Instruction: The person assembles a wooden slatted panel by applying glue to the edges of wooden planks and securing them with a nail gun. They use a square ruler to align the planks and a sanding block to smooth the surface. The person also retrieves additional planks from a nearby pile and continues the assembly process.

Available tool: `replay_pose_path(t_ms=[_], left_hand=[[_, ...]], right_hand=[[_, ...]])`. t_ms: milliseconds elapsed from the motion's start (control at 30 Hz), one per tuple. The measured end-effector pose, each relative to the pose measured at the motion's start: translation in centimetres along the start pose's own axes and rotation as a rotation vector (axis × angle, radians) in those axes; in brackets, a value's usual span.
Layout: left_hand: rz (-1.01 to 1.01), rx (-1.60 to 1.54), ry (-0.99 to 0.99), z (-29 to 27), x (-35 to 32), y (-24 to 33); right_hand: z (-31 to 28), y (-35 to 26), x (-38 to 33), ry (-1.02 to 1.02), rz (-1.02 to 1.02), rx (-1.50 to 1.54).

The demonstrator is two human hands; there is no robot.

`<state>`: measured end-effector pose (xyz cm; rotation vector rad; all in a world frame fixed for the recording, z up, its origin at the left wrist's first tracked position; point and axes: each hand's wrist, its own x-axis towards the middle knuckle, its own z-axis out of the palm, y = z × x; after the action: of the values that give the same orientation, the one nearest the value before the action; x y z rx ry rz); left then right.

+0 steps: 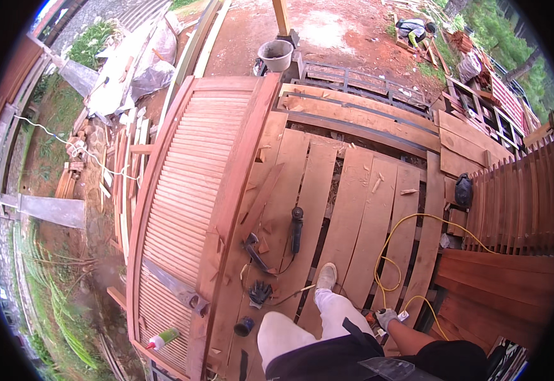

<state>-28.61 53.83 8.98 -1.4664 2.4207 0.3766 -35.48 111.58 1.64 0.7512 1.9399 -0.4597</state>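
Clock is centred on the right hand (388, 317), 12 = top of picture. Right hand is low in view, in a greyish glove, fingers seemingly curled. Can't tell how far closed, or whether it grips the small orange piece (370, 316) at 9 or the white connector (403, 315) at 3; both sit right by it. Left hand is out of frame, state unknown.

Yellow cord (385, 254) loops over the deck (347, 209) at 12, one run arcing off towards 1, another leaving the connector at 2. My read: the step in hand is handling the cord end. Next move calls for a sure grip there and slack kept free of the loop.

In the way: the loop itself, open gaps between deck planks, and the shoe (328, 277) at 10, between hand and tools. Black power tool (296, 230) lies between 10 and 11, second tool (258, 254) at 10 among wood offcuts (263, 246). Black glove (260, 292) just past 9, dark cup (244, 326) at 9.

Louvred panel (191, 165) fills 10, with hand saw (166, 282) and sealant tube (164, 338) on it around 9. Slatted panel (518, 216) at 2, black bag (463, 190) at 1. Bucket (276, 55) at 11; co-worker (413, 30) crouches far off at 12.
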Motion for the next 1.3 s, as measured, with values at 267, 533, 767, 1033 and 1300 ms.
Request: replay_pose_path(t_ms=[267, 533, 767, 1033, 1300], left_hand=[[0.194, -0.738, -0.539, -5.6, -2.2, 27.4], [0.256, -1.144, -1.096, -5.3, -10.0, 53.1], [0.523, -0.679, -1.433, -3.5, -11.4, 70.2], [0.769, -0.532, -1.453, -0.8, -10.6, 82.1], [0.444, -0.904, -1.291, -1.3, -10.7, 93.7]], right_hand=[[-14.2, -3.9, -0.5, 0.142, -0.261, 0.609], [-31.1, -23.4, -5.2, -0.422, -0.547, 0.888], [-40.0, -27.3, 1.6, -0.496, -0.659, 1.138], [-52.7, -31.8, 2.9, -0.331, -0.62, 1.136], [-63.4, -39.1, 11.6, -0.518, -0.584, 1.172]])
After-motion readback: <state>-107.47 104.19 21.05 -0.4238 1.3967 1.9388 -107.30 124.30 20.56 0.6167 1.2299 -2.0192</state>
